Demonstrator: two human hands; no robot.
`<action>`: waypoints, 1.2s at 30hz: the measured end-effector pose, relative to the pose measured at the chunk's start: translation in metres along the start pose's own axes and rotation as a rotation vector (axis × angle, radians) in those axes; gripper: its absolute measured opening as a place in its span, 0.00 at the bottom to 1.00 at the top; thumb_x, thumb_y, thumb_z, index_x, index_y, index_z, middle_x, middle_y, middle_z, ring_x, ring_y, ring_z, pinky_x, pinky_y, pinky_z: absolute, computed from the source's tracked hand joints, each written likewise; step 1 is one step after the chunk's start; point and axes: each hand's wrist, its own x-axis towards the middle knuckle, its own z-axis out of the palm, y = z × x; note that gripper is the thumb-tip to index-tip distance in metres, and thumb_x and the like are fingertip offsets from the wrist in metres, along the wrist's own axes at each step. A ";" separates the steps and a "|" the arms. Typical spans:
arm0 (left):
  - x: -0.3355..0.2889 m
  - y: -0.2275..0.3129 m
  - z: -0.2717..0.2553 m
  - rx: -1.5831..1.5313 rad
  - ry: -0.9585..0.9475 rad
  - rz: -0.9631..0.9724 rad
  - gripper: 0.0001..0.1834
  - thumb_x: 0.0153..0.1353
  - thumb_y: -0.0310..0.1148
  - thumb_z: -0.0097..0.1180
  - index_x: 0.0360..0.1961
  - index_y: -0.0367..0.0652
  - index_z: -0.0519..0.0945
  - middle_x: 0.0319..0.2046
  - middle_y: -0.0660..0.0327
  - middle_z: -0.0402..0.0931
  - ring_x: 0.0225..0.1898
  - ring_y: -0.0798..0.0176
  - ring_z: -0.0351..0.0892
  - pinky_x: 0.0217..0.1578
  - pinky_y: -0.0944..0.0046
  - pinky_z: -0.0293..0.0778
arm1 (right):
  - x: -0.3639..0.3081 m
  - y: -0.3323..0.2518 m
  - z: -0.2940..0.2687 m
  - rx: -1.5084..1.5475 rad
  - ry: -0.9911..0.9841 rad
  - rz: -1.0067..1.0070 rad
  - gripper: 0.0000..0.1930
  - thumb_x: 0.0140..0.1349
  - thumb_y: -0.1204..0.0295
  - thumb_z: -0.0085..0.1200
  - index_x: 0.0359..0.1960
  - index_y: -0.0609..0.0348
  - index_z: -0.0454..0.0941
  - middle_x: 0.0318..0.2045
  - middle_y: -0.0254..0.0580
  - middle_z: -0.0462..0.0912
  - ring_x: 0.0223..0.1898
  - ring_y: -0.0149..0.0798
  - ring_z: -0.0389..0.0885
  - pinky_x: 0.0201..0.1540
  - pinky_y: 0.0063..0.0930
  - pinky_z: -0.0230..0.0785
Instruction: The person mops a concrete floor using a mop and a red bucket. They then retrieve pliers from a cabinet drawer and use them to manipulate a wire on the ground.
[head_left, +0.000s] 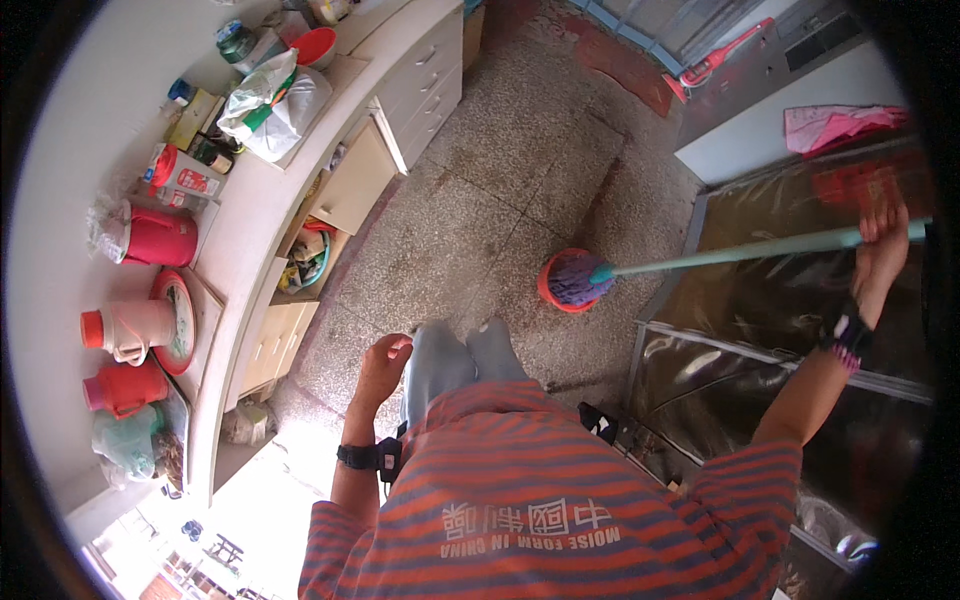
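Note:
My right hand (884,232) is raised at the far right, with its fingers wrapped round the upper part of a mop's pale green handle (740,253). The handle slants down to the left to a purple mop head (574,279), which sits in a small red bucket (546,290) on the floor ahead of me. My left hand (382,366) hangs beside my left thigh, loosely curved and holding nothing that I can see. The bottom of the bucket is hidden under the mop head.
A long counter (262,190) runs along the left, bearing jugs, flasks, bags and a red-rimmed tray (188,340). Below it a cabinet door (357,178) stands ajar. Dark, shiny panels (745,335) line the right side. A pink cloth (840,126) lies on a white surface.

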 end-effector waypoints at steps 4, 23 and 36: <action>0.018 -0.002 0.003 0.077 -0.085 -0.104 0.14 0.59 0.35 0.54 0.41 0.37 0.80 0.34 0.53 0.82 0.37 0.57 0.82 0.39 0.61 0.75 | 0.028 -0.007 -0.031 -0.001 -0.296 0.026 0.10 0.68 0.66 0.41 0.34 0.57 0.72 0.16 0.27 0.55 0.16 0.24 0.51 0.18 0.20 0.46; 0.227 0.034 -0.124 0.207 -0.289 0.178 0.14 0.58 0.37 0.55 0.39 0.37 0.79 0.35 0.52 0.81 0.36 0.55 0.81 0.38 0.60 0.75 | -0.052 -0.031 0.033 -0.200 0.324 -0.056 0.18 0.70 0.65 0.38 0.20 0.52 0.63 0.14 0.27 0.51 0.14 0.24 0.45 0.17 0.25 0.40; 0.364 0.096 -0.112 0.239 -0.472 0.273 0.15 0.59 0.38 0.54 0.40 0.38 0.79 0.36 0.51 0.81 0.37 0.56 0.81 0.40 0.59 0.75 | -0.011 -0.016 0.036 -0.345 0.285 -0.116 0.21 0.68 0.63 0.45 0.15 0.47 0.58 0.14 0.24 0.51 0.14 0.22 0.46 0.17 0.23 0.39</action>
